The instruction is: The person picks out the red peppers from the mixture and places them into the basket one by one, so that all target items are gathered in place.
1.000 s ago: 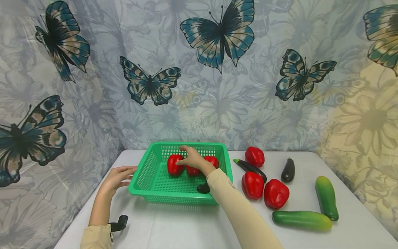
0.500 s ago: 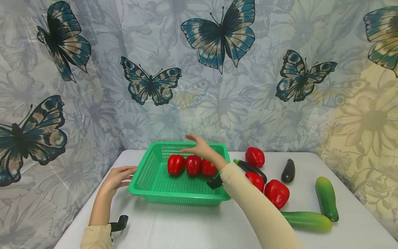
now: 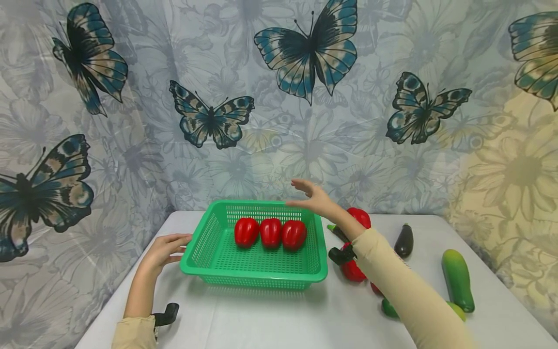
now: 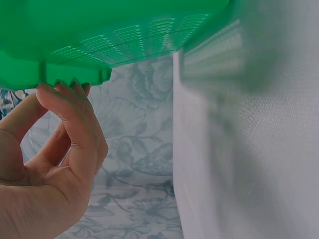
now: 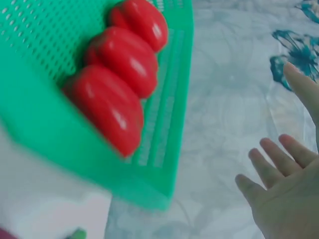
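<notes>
A green plastic basket [image 3: 253, 277] stands on the white table with three red bell peppers in a row inside it, the middle one [image 3: 271, 233] between the other two. At its left rim, the fingertips of my left hand [image 3: 163, 249] touch the edge. The left wrist view shows these fingers loosely bent under the rim [image 4: 75, 74]. My right hand [image 3: 318, 200] is raised over the basket's back right corner, holding nothing. Its fingers are spread apart in the right wrist view, beside the peppers [image 5: 122, 59].
Right of the basket lie more red bell peppers [image 3: 354, 271], partly behind the right arm. A dark eggplant [image 3: 404, 241] and a green zucchini [image 3: 457, 281] lie farther right. Another zucchini [image 3: 389, 308] is mostly hidden by the sleeve. A butterfly-patterned cloth [image 3: 279, 160] hangs behind the table.
My right hand has risen out of the basket and moved right, away from the peppers, uncovering all three. The left hand stays at the rim.
</notes>
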A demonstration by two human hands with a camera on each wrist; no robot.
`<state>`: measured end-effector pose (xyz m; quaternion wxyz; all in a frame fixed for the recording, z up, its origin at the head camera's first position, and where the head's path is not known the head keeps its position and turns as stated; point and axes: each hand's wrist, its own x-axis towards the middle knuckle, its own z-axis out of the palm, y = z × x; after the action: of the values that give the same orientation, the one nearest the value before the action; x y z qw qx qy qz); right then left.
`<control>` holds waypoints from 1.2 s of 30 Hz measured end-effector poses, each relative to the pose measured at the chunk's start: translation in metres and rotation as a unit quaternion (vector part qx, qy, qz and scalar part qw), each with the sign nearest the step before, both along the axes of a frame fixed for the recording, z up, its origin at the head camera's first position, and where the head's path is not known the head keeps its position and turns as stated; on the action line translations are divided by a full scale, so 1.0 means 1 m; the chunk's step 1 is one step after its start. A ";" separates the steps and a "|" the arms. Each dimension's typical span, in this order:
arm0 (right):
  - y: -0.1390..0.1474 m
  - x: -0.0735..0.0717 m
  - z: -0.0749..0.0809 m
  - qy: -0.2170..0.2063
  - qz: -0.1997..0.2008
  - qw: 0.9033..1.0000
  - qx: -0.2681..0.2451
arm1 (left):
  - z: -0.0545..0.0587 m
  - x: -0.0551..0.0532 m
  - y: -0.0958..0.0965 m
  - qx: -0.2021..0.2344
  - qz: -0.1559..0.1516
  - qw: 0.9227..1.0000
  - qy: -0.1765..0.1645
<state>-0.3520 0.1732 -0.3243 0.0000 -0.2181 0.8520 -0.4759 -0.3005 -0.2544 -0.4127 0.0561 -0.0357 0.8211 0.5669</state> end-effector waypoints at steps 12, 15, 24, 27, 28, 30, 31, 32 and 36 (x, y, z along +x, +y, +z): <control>0.070 0.017 -0.007 0.015 -0.034 0.999 -0.003 | -0.001 0.000 -0.001 0.010 0.005 1.000 0.002; 0.087 0.027 -0.012 0.009 -0.038 0.999 -0.002 | -0.002 -0.001 0.000 0.011 0.005 1.000 0.001; 0.133 0.061 -0.025 -0.003 -0.061 0.998 0.035 | -0.002 -0.004 -0.002 0.006 0.007 1.000 0.006; 0.146 0.069 -0.030 -0.002 -0.071 0.996 0.060 | -0.002 -0.004 -0.003 0.006 0.009 1.000 0.007; 0.150 0.071 -0.032 -0.003 -0.074 0.995 0.066 | -0.002 -0.004 -0.003 0.007 0.010 1.000 0.006; 0.159 0.076 -0.035 0.000 -0.070 0.995 0.075 | -0.002 -0.005 -0.003 0.006 0.011 1.000 0.006; 0.162 0.078 -0.037 0.000 -0.070 0.994 0.082 | -0.002 -0.005 -0.003 0.006 0.012 1.000 0.006; 0.166 0.081 -0.038 -0.001 -0.070 0.994 0.089 | -0.002 -0.005 -0.003 0.007 0.012 1.000 0.006; 0.180 0.091 -0.046 -0.007 -0.072 0.991 0.112 | -0.002 -0.004 -0.002 0.006 0.016 1.000 0.005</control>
<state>-0.2612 0.3528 -0.3699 -0.0038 -0.1518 0.9135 -0.3775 -0.3044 -0.2564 -0.4146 0.0431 -0.0451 0.8173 0.5728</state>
